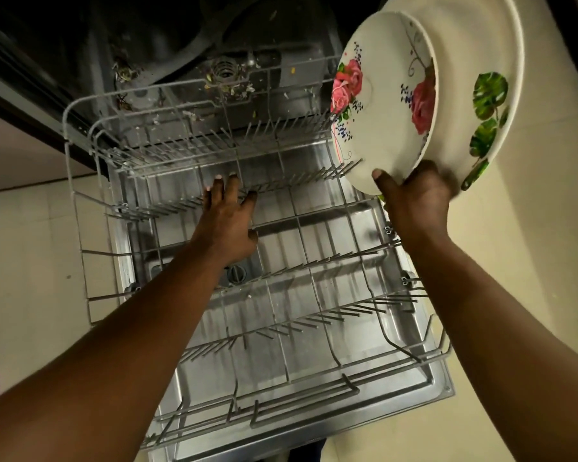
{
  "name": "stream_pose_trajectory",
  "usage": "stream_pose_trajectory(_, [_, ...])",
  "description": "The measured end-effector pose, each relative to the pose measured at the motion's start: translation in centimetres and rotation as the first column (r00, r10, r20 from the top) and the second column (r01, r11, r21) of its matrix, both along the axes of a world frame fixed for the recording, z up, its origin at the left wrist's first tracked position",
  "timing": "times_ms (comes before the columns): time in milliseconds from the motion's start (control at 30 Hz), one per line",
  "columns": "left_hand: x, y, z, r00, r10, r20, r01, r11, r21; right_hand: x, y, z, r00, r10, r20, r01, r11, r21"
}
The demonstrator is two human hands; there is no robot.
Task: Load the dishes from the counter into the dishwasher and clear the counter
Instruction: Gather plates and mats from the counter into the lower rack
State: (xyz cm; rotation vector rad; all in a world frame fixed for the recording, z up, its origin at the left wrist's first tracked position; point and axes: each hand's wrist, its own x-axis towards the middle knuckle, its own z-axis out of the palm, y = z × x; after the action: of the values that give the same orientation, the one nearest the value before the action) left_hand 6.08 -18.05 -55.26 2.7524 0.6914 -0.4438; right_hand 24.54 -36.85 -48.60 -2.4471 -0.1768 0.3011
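two plates held together, on edge, in the air above the right rear corner of the lower rack. front one: rose plate (377, 105), white with pink roses. behind it and larger: leaf plate (481, 95), white with green leaves. right hand (414, 195) grips both by the lower rim, thumb on the rose plate's face, remaining fingers curled behind, partly blurred. lower rack (281, 295), grey wire, pulled out over the open dishwasher door (437, 385); no dishes in it. left hand (229, 215) reaches out low over the middle rows of tines, fingers straight and slightly spread, holding nothing; whether the tips touch the tines cannot be told. food debris on the tub floor (227, 81) behind the rack. pale tiled floor (24, 261) on both sides.
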Motion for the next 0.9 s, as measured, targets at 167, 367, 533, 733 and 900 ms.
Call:
stream_pose_trajectory(167, [-3.7, -2.2, 1.8, 0.994, 0.085, 0.072, -0.086, 0.996, 0.005, -9.3, -2.9, 2.2, 0.993, 0.12, -0.01, -0.12, 0.993, 0.021])
stream_pose_trajectory(367, [-10.4, -8.2, 8.6, 0.977, 0.156, 0.146, -0.15, 0.987, -0.051, -19.8, -7.1, 5.0, 0.922, 0.368, -0.119, -0.383, 0.913, -0.143])
stream_pose_trajectory(533, [-13.2, -10.3, 17.6, 0.984, 0.176, -0.018, -0.177, 0.977, -0.116, -23.1, -7.6, 11.7, 0.856, 0.506, -0.103, -0.515, 0.817, -0.26])
stream_pose_trajectory(733, [-15.0, -10.6, 32.9, 0.981, 0.192, 0.009, -0.19, 0.977, -0.099, -23.8, -6.0, 24.6, 0.76, 0.65, -0.023, -0.616, 0.708, -0.346])
stream_pose_trajectory(900, [-18.7, -10.5, 42.0, 0.989, 0.146, 0.004, -0.146, 0.989, -0.023, -25.3, -4.0, 34.6, 0.688, 0.721, -0.08, -0.682, 0.605, -0.411])
